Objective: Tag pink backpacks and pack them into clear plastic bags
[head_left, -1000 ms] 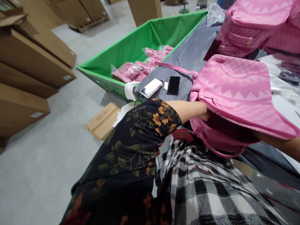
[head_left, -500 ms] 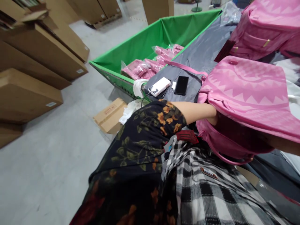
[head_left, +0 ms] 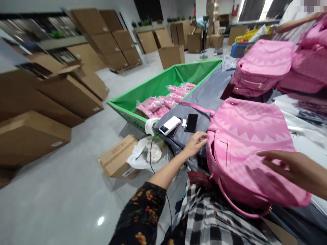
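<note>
A pink backpack (head_left: 245, 136) with a paler zigzag pattern lies in front of me, its front panel uppermost and its handle loop towards my body. At its left edge is my left hand (head_left: 196, 144), fingers stretched towards the side seam; whether the fingertips touch the fabric is unclear. Over the lower right of the panel hovers my right hand (head_left: 288, 166), fingers apart and holding nothing, casting a shadow on the bag. A dark red tag (head_left: 199, 178) hangs by the near left corner.
Left of the backpack lie a white power bank (head_left: 170, 125) and a black phone (head_left: 191, 122). Beyond is a green bin (head_left: 143, 85) holding pink wrapped packages. More pink backpacks (head_left: 265, 66) stand behind, near another person (head_left: 293, 20). A carton (head_left: 119, 153) and a plastic bag (head_left: 138, 158) sit below left.
Both hands have come out of the backpack's opening, and its front panel has dropped down over it. My left hand moved left to the edge; my view has tilted up.
</note>
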